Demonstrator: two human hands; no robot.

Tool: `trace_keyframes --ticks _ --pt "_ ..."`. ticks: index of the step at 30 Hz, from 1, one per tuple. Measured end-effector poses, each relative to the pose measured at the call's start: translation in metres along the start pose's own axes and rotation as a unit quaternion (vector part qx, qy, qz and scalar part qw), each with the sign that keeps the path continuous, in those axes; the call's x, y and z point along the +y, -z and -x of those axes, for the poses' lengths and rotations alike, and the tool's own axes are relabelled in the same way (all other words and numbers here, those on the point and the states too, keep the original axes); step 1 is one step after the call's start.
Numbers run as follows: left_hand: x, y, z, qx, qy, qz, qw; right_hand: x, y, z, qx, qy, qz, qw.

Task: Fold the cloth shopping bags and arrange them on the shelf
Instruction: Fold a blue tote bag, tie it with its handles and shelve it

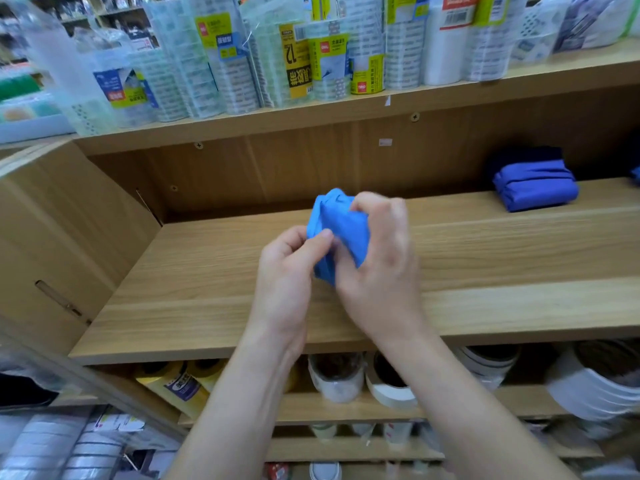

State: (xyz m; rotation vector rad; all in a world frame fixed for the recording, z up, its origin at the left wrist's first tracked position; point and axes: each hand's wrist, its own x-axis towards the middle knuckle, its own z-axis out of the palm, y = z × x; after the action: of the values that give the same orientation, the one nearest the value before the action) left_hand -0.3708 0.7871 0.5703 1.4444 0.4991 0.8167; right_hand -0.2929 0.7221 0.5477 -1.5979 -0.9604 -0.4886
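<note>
- Two hands were observed close together at the centre of the view, both clamped on one light-blue cloth bag (341, 233). It was held bunched into a small bundle over the shelf board (207, 282); whether it touched the board could not be told.
- The left hand (287, 275) was seen at about eight o'clock of the bundle, thumb and fingers pinched on the near-left edge of the fabric.
- The right hand (377, 271) was seen at about four o'clock, fingers curled over the top and right side of the bundle. Motion blur was noted on the knuckles.
- One darker blue bag (535, 185), already folded into a flat packet, was recorded on the same board at about two o'clock of the hands, well apart from them and near the back panel.
- Packaged tape rolls (311, 57) were noted on the upper shelf at twelve o'clock, and further rolls (339, 375) on the shelf below at six o'clock.
- The fabric was judged light, thin and limp, with no stiffness of its own; a fold would be expected to spring open unless pinned.
- Hold was judged best taken at folded edges and corners, since a mid-panel grip would be expected to bunch the cloth.
</note>
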Motion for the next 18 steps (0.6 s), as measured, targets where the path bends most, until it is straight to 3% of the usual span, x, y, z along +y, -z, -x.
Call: trace_keyframes --ticks 5,8,10,13,14,16,18 --pt "0.010 0.003 -0.020 -0.033 0.041 -0.071 0.996 0.003 0.008 0.003 -0.127 0.028 0.074 0.989" --pt "0.014 0.002 -0.032 -0.037 0.008 -0.174 0.984 0.005 0.013 -0.002 -0.156 0.013 0.070 0.985" --pt "0.014 0.000 -0.037 -0.058 -0.058 -0.308 0.948 0.007 0.016 -0.004 -0.166 -0.023 0.032 0.985" --pt "0.017 -0.001 -0.031 -0.143 -0.190 -0.475 0.847 0.015 0.018 -0.013 -0.150 -0.150 -0.078 0.974" --pt "0.017 0.003 -0.027 -0.183 -0.226 -0.488 0.823 0.018 0.020 -0.016 -0.127 -0.221 -0.132 0.958" --pt "0.020 0.015 -0.016 -0.271 -0.268 -0.491 0.783 0.023 0.023 -0.023 -0.081 -0.358 -0.269 0.891" --pt "0.020 0.025 -0.008 -0.312 -0.313 -0.493 0.749 0.024 0.029 -0.026 -0.084 -0.437 -0.348 0.825"
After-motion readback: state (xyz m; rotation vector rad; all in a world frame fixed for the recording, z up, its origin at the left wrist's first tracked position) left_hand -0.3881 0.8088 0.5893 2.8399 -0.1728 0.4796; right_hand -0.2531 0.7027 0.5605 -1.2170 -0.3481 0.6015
